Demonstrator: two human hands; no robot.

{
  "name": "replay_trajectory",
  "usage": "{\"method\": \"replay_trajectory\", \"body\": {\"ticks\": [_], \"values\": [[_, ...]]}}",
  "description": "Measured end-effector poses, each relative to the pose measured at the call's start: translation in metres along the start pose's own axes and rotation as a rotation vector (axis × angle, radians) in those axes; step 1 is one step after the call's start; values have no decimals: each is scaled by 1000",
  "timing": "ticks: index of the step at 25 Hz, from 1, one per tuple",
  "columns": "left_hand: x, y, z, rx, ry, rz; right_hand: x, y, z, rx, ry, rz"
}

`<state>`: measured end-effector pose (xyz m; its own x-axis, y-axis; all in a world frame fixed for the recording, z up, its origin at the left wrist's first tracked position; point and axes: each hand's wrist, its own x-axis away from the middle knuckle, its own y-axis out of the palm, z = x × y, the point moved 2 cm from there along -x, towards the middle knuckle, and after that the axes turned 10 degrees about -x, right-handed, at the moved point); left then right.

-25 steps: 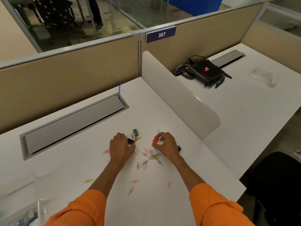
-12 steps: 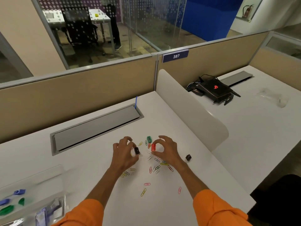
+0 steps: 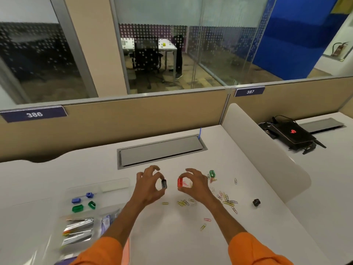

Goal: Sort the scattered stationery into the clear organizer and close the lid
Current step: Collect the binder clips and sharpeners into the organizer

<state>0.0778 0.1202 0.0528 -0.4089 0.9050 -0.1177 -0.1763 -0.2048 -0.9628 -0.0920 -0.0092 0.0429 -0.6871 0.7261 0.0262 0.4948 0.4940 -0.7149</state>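
Black plastic binder clip (image 3: pixel 164 184) is pinched between the thumb and fingertips of the left hand (image 3: pixel 150 186), and a red plastic binder clip (image 3: pixel 180 183) is pinched the same way in the right hand (image 3: pixel 193 185). The two hands are close together and not touching, over the middle of the white desk (image 3: pixel 172 236). Both arms come in from 6 o'clock in orange sleeves (image 3: pixel 254 249). The clear plastic organizer (image 3: pixel 114 185) sits at about 8 o'clock from the hands, near the left one. A couple of blue clips (image 3: pixel 76 200) and green clips (image 3: pixel 78 208) are already in its far compartments, with silvery packets (image 3: pixel 80 222) in the near ones. That corner is pretty blurry, so I can't really tell where its lid is. Off at 3 o'clock from the right hand there's a loose scatter of coloured wire paper clips (image 3: pixel 227 200). A green binder clip (image 3: pixel 212 173) is lying just beside the right hand at roughly 2 o'clock. A small black clip (image 3: pixel 256 202) is further out at 4 o'clock, well apart from the rest. A grey metal cable flap (image 3: pixel 162 150) is set into the desk at 12 o'clock.
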Motion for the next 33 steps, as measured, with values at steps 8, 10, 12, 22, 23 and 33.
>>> {"method": "replay_trajectory", "body": {"ticks": [8, 10, 12, 22, 23, 33], "values": [[65, -47, -108, -36, -156, 20, 0, 85, -107, 6, -114, -111], [80, -56, -135, -30, -194, 32, 0, 105, -130, 6, -138, -139], [97, -64, -161, -27, -236, 42, -1, 127, -150, -1, -162, -166], [138, -79, -262, -48, -345, 26, -8, 218, -217, 41, -211, -260], [139, -77, -266, -43, -344, 30, -10, 224, -219, 46, -207, -268], [135, -53, -282, 22, -314, 7, -27, 248, -227, 93, -194, -272]]}}
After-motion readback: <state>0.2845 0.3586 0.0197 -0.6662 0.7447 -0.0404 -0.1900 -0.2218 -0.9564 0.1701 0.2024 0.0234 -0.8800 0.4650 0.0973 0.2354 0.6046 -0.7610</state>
